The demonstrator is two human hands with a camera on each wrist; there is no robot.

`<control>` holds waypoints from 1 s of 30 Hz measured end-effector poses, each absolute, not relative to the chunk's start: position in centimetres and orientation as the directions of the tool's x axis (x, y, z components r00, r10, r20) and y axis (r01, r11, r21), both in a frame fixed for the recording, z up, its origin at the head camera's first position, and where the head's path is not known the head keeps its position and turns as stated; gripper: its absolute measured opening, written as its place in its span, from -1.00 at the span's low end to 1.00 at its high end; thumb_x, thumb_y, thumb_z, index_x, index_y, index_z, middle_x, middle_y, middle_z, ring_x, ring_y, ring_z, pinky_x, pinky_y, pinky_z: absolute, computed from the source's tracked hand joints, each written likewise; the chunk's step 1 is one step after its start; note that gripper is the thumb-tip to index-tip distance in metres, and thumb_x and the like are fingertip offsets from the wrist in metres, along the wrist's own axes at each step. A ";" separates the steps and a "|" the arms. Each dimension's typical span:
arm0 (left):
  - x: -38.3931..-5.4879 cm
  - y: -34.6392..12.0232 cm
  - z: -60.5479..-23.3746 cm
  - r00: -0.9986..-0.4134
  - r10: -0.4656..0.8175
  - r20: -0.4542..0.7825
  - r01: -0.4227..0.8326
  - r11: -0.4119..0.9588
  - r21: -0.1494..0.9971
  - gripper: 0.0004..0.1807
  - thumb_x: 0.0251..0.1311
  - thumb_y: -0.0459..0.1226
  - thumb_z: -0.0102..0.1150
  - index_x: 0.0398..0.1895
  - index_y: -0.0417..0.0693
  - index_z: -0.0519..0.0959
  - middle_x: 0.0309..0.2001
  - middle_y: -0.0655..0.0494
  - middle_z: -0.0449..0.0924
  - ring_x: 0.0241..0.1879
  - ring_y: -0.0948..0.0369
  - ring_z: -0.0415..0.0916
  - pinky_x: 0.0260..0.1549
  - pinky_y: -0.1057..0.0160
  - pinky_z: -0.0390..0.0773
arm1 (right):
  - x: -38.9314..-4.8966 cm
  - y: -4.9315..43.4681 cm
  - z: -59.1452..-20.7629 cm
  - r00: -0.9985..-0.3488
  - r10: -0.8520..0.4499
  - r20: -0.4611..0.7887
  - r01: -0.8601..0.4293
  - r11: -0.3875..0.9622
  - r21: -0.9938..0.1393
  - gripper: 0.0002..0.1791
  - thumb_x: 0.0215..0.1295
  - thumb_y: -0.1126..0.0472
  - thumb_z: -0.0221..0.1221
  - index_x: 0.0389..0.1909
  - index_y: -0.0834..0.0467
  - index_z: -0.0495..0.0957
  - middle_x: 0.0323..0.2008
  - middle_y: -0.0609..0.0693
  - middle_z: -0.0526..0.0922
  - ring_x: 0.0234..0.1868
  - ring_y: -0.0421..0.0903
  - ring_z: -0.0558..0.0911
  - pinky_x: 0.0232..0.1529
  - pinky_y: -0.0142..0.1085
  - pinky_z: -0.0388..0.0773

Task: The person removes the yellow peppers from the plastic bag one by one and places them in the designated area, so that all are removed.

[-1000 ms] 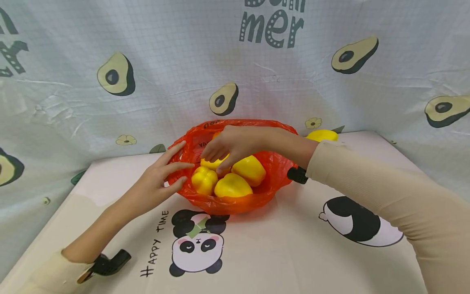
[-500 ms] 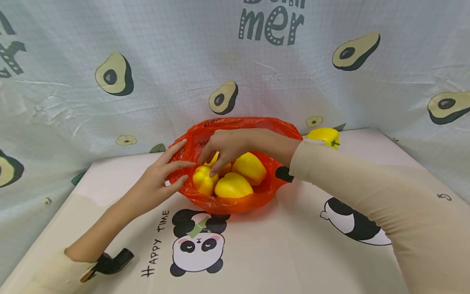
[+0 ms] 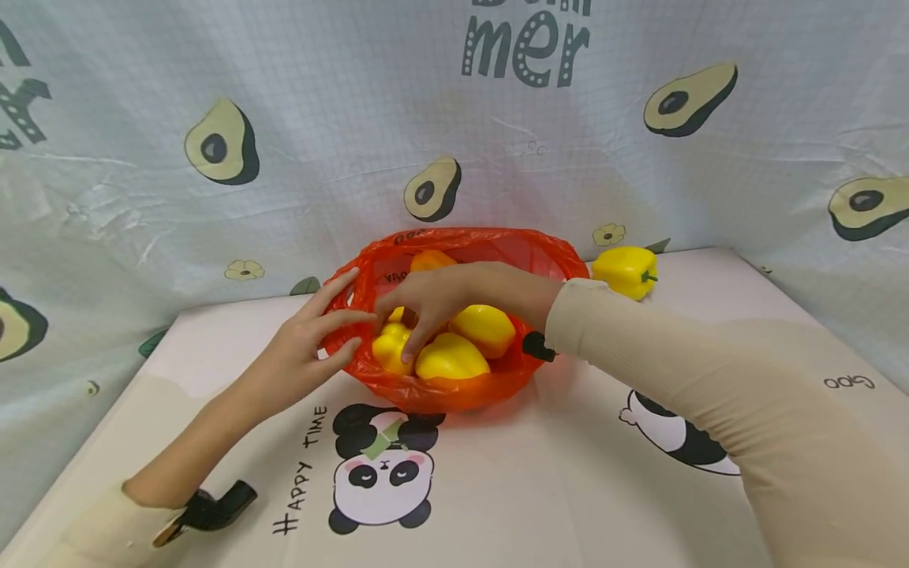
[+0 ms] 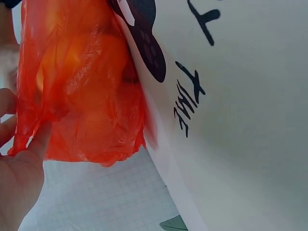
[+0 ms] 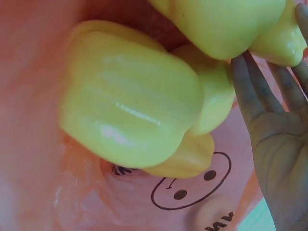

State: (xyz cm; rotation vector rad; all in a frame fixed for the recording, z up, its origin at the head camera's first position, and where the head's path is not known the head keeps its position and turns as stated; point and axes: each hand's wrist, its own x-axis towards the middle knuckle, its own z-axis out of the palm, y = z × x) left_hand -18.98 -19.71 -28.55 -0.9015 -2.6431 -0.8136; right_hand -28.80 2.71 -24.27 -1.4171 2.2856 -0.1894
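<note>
A red plastic bag [image 3: 469, 401] stands with its mouth wide and yellow bell peppers inside. My left hand [image 3: 294, 359] holds the bag's left rim; in the left wrist view its thumb presses the outside of the plastic [image 4: 86, 130]. Reaching in from the right, my right hand [image 3: 429, 296] has its thumb and fingers on either side of the leftmost yellow bell pepper [image 3: 387, 351]. Beside it lie another pepper [image 3: 450, 359] at the front and one [image 3: 486, 327] to the right. An orange-yellow pepper [image 3: 430, 259] shows at the back, partly hidden by the right hand.
Outside the bag, a yellow bell pepper [image 3: 625, 272] with a green stem lies at the back right of the table. The panda-print tablecloth [image 3: 511, 489] covers the table. Behind it hangs a pale avocado-print sheet [image 3: 319, 173].
My right hand has moved left and down into the bag, from above the peppers onto the leftmost one. The pepper outside is now less covered by the sleeve. The left hand stays put.
</note>
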 end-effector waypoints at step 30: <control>-18.4 -20.1 -28.8 -0.774 0.480 0.412 0.629 0.655 0.419 -0.70 0.25 -0.47 0.21 0.01 -0.07 0.69 0.58 -0.04 0.08 0.48 -0.20 0.15 0.04 -0.06 0.64 | -28.0 2.9 -25.3 -0.294 -0.885 -0.360 -0.831 0.423 -0.361 -0.44 0.31 0.11 0.27 0.34 -0.20 0.49 0.17 -0.17 0.54 0.16 -0.13 0.43 0.15 -0.30 0.49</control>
